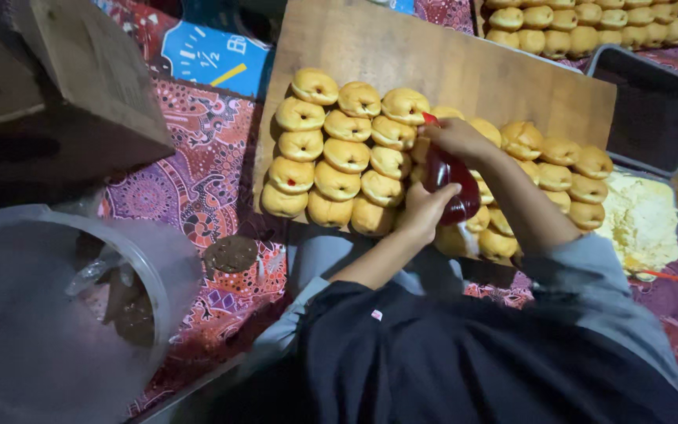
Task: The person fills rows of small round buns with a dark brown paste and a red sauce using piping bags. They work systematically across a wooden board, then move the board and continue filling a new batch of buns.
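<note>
A red squeeze bottle (450, 187) filled with red sauce is held over rows of round golden buns (337, 155) on a wooden board (449, 67). My left hand (424, 210) grips the lower body of the bottle. At the bottle's red tip, my right hand (458, 140) is wrapped around the top, right above a bun in the middle of the rows. A few buns on the left show a small red dot in their centre. Buns behind my arms are partly hidden.
A second batch of buns (590, 22) lies at the top right. A dark metal tray (653, 110) and a pile of yellow crumbly stuff (641, 216) sit at the right. A clear plastic tub (80, 298), a brown round lid (231, 254) and a wooden box (80, 86) are on the patterned cloth at left.
</note>
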